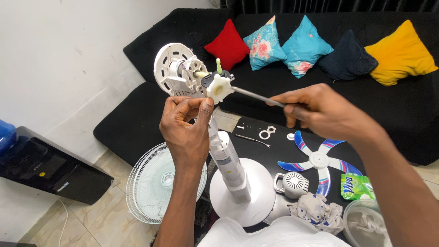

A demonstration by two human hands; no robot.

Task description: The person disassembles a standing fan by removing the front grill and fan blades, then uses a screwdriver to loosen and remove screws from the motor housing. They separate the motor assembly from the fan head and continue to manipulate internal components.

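My left hand [187,130] grips the top of a white standing fan's pole [224,158], just under the bare motor unit [178,71]. A white lobed plastic part [219,89] sits at the motor's rear, beside a small green knob [218,65]. My right hand [315,110] holds a long metal screwdriver [256,95] whose tip reaches that lobed part. The fan's round white base [256,183] stands below on the floor.
A white fan grille [146,187] leans by the base. On a dark low table [274,142] lie a blue-and-white fan blade [320,160], a white motor cover [292,184], a small screwdriver, rings, a cloth and a green packet. Behind them, a black sofa with coloured cushions [302,43].
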